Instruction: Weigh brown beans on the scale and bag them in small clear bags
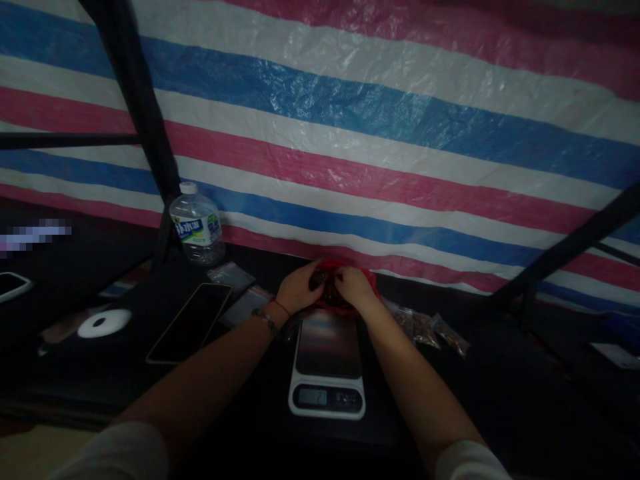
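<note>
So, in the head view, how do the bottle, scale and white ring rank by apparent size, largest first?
1. Scale, partly overlapped
2. Bottle
3. White ring
Judged by visible area only.

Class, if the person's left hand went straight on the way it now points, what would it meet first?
Most likely the dark, lumpy contents of the crinkled red plastic bag: the left hand is at its opening, angled forward and to the right. Fingertip depth is unclear in the dim light.
</note>
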`<state>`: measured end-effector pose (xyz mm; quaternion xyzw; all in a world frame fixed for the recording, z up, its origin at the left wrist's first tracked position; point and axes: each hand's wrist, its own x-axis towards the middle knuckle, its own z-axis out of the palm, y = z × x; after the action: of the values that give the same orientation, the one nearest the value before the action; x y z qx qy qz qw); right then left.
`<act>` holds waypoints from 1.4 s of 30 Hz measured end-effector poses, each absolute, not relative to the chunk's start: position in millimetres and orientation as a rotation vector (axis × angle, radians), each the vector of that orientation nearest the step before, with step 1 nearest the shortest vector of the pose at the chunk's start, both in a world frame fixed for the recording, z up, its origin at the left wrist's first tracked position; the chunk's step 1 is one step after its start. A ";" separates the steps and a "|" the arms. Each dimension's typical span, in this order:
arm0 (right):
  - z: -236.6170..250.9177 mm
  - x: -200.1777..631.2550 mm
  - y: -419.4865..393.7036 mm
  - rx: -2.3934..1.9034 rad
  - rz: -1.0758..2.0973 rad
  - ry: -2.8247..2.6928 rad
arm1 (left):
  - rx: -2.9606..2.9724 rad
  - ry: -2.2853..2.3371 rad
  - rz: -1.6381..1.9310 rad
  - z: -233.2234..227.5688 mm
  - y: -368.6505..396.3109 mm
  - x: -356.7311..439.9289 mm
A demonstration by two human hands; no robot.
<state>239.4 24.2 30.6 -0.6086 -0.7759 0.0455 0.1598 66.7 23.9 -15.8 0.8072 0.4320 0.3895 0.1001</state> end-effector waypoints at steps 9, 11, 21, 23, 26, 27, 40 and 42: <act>35.1 236.0 21.7 -1.549 0.328 -2.148 | 2.473 1.355 0.988 -16.6 22.5 66.0; 35.1 237.2 22.3 -1.557 0.351 -2.130 | 2.498 1.331 0.981 -18.4 23.2 65.5; 27.6 244.1 30.0 -1.479 0.420 -2.096 | 2.450 0.940 1.162 -25.1 30.3 56.0; 29.0 244.9 30.5 -1.496 0.392 -2.113 | 2.398 0.891 1.205 -26.3 31.3 54.4; 32.9 245.4 29.2 -1.567 0.332 -2.168 | 2.296 0.851 1.254 -28.4 33.2 52.6; 34.0 245.3 28.4 -1.597 0.324 -2.194 | 2.263 0.842 1.265 -28.9 33.8 52.2; 26.7 243.4 20.7 -1.860 0.336 -2.350 | 2.413 0.893 1.157 -24.8 31.0 52.0; 23.2 245.4 23.8 -1.839 0.325 -2.342 | 2.474 0.852 1.104 -21.6 26.6 53.1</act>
<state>245.4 23.8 23.2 -0.6123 -0.7797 0.1081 0.0732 53.1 26.6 -21.6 0.8612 0.2968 0.3842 0.1503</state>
